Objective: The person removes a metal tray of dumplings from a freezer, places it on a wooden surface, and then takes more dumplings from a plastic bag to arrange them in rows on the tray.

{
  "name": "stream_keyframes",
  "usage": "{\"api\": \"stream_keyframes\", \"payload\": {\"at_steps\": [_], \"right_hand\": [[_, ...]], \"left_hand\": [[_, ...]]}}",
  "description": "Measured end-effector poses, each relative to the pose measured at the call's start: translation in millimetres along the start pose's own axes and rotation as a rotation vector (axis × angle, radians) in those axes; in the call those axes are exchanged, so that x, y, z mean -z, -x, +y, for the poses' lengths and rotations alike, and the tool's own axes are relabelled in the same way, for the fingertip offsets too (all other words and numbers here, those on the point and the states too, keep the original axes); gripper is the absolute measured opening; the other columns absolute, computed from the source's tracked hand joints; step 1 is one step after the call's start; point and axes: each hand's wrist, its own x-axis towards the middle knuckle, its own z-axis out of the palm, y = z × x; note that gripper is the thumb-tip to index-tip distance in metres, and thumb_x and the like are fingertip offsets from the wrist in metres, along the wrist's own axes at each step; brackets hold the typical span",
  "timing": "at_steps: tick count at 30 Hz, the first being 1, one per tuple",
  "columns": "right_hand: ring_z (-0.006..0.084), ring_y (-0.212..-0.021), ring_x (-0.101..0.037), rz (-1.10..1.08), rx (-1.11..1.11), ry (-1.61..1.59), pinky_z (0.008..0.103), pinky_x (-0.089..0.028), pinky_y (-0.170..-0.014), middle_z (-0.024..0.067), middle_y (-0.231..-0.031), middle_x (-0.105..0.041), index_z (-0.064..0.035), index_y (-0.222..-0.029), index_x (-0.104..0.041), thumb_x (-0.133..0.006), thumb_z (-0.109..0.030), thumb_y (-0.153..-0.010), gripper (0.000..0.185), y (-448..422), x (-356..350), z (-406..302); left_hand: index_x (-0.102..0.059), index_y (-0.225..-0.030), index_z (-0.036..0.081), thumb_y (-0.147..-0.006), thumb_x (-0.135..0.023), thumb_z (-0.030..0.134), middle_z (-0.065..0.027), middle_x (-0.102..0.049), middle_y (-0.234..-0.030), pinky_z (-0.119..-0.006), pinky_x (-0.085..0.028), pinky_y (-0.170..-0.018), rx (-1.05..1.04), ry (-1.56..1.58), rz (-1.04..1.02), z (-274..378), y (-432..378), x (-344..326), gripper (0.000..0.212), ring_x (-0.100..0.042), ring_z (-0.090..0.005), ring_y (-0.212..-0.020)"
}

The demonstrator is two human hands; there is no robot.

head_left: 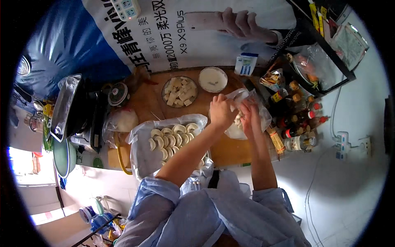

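On the right part of the wooden board, a clear plastic bag (262, 115) lies bunched up with pale food pieces (238, 121) in it. My left hand (222, 112) grips the bag's near-left edge with bent fingers. Opposite it, my right hand (248, 119) has its fingers bunched on the plastic, beside the pale pieces; its fingertips are partly hidden by film. Left of my forearms stands a plastic-lined tray (142, 163) with rows of crescent-shaped dumplings (166, 141). My left forearm covers part of it.
Behind the tray are a bowl of pale cubes (180, 92) and a bowl of white powder (213, 79). Several sauce bottles (293, 119) crowd the right edge, near a bundle of sticks (275, 140). A lidded pot (118, 94) and a portable stove (92, 123) stand left.
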Motion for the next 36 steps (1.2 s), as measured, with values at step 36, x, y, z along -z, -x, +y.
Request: {"api": "stream_keyframes", "payload": {"at_steps": [36], "right_hand": [[0.0341,-0.094,-0.056,-0.674,0.847,1.564,0.0428,-0.048,-0.079,0.0138,-0.101,-0.06,-0.0104,-0.107,-0.053,-0.057,-0.012,-0.08,0.027,37,-167,275]], "left_hand": [[-0.056,-0.111,0.019,-0.069,-0.072,0.027,-0.0158,-0.056,-0.099,-0.046,-0.048,-0.076,0.769,-0.217,-0.04,-193,190,130,0.045,-0.055,-0.0383,-0.094]]}}
